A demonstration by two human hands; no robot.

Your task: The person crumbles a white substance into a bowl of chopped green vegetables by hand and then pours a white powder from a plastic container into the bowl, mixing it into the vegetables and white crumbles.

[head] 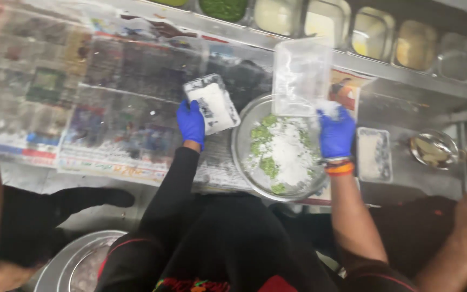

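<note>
Lower left of frame: steel dish [77, 262], blurred. Centre: my left hand [191, 123], blue-gloved, grips a rectangular white-filled container [213, 104]. Centre right: my right hand [336, 133] holds up a clear plastic container [301, 75] over a round steel plate [242, 157] of what looks like white flour and chopped greens.

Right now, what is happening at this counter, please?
A person in blue gloves works over a round metal plate holding white food and green bits. The left hand holds a small rectangular container with white filling beside the plate. The right hand holds a clear empty plastic container tilted above the plate. Another filled container lies to the right, on a counter covered with newspaper. Metal tubs line the back.
</note>
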